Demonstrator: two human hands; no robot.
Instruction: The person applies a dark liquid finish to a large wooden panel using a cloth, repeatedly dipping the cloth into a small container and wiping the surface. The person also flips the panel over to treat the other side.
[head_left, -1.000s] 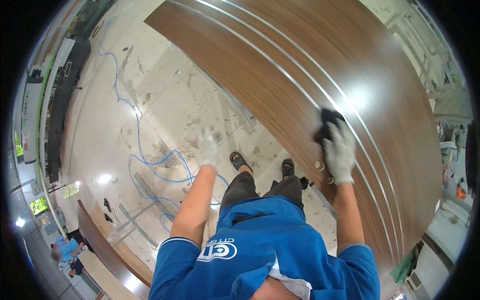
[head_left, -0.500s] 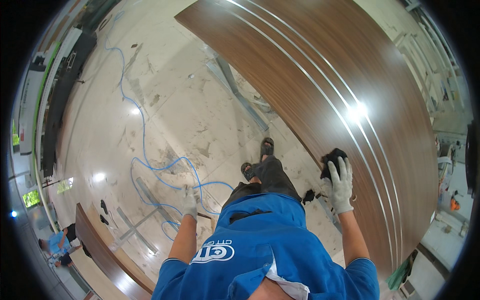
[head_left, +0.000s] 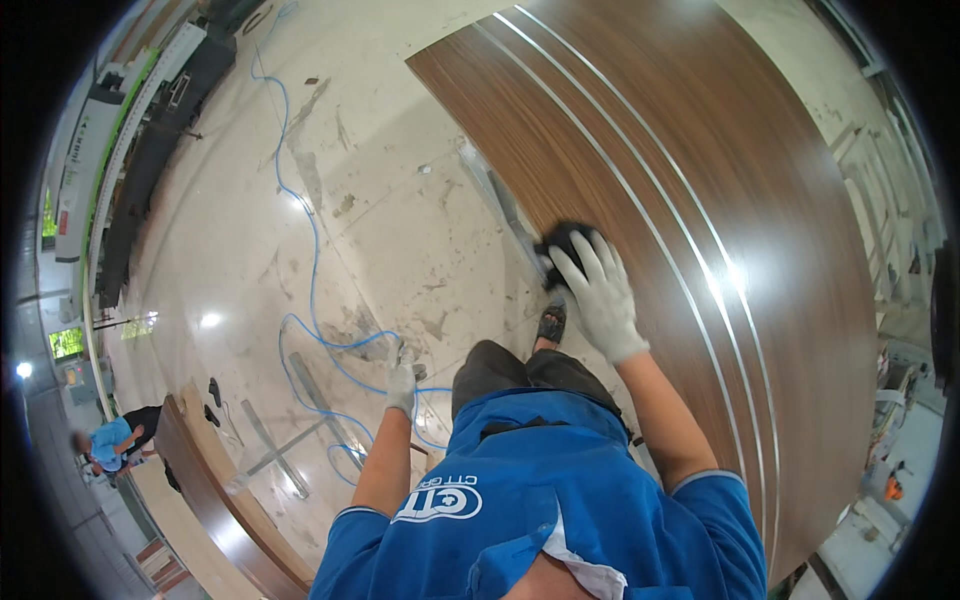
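Note:
My right hand [head_left: 605, 300], in a whitish work glove, presses a bunched black cloth [head_left: 568, 250] against the left edge of a large brown wood-grain panel [head_left: 800, 260]. The fingers lie over the cloth and partly hide it. Three thin silvery strips [head_left: 655, 165] run lengthwise along the panel. My left hand [head_left: 401, 385], gloved too, hangs low over the floor beside a blue hose [head_left: 316, 260], apart from the panel. Its fingers look curled, with a small greyish thing at them that is too small to name.
Metal bars [head_left: 275, 450] lie crossed on the stained floor [head_left: 240, 240], near a pair of dark sandals [head_left: 212, 400]. Another brown panel [head_left: 215, 490] stands at the lower left, with a person in blue [head_left: 115, 440] beyond. A long machine [head_left: 150, 150] lines the left side.
My right hand has slid the black cloth forward and left along the panel's edge. My body has moved forward beside the panel; my left hand stays low over the floor.

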